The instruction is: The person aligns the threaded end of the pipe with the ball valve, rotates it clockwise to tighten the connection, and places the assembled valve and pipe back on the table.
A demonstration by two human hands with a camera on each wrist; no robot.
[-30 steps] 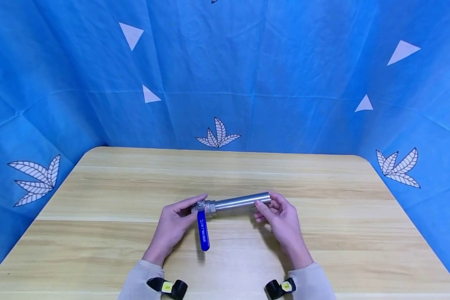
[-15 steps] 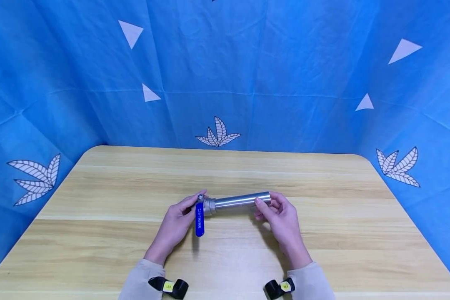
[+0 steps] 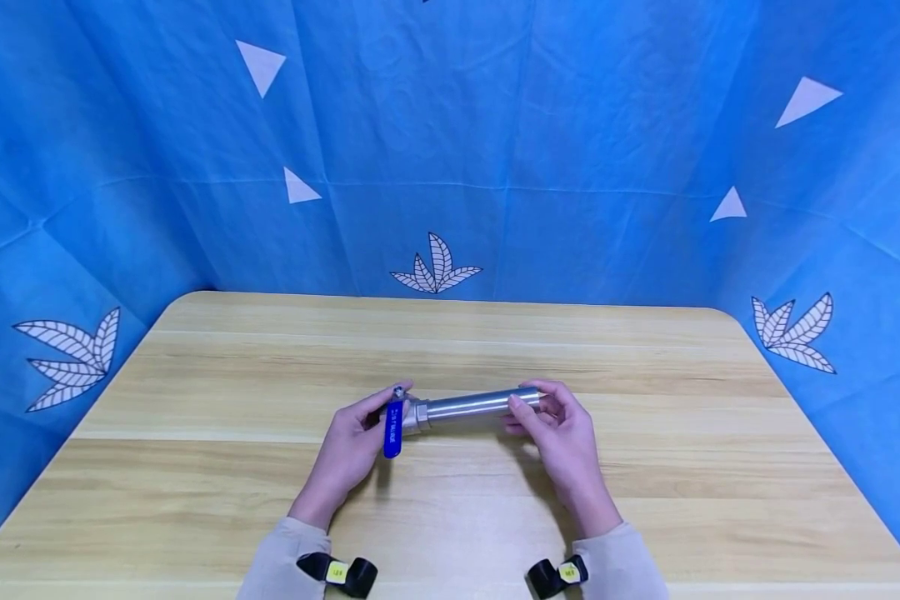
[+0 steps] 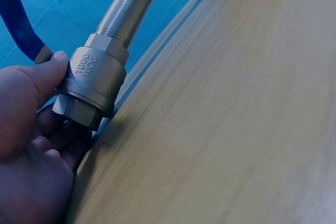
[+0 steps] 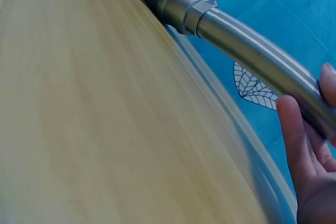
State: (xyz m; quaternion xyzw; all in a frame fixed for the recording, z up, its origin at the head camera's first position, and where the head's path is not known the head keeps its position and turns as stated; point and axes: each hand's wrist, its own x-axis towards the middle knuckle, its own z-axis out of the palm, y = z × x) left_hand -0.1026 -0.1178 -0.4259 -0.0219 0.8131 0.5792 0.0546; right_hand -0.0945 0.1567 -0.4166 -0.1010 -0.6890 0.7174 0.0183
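A steel ball valve (image 4: pixel 97 74) with a blue lever handle (image 3: pixel 393 432) is held by my left hand (image 3: pixel 347 450), thumb on the near side and fingers behind and under the body. A straight steel pipe (image 3: pixel 468 406) runs from the valve's threaded end to the right, seated in its hex collar. My right hand (image 3: pixel 566 446) pinches the pipe's far end between thumb and fingers. In the right wrist view the fingers lie along both sides of the pipe. Valve and pipe are raised above the table, and the lever slopes toward me.
A wood-grain table (image 3: pixel 450 342) lies beneath both hands. Behind and beside it hangs a blue cloth (image 3: pixel 607 150) printed with white triangles and leaves. Black wrist cameras (image 3: pixel 360 577) sit on the sleeves.
The blue lever has swung slightly left and looks shorter, as the valve turns about the pipe's axis. The left fingers shifted a little; the right hand and pipe barely moved.
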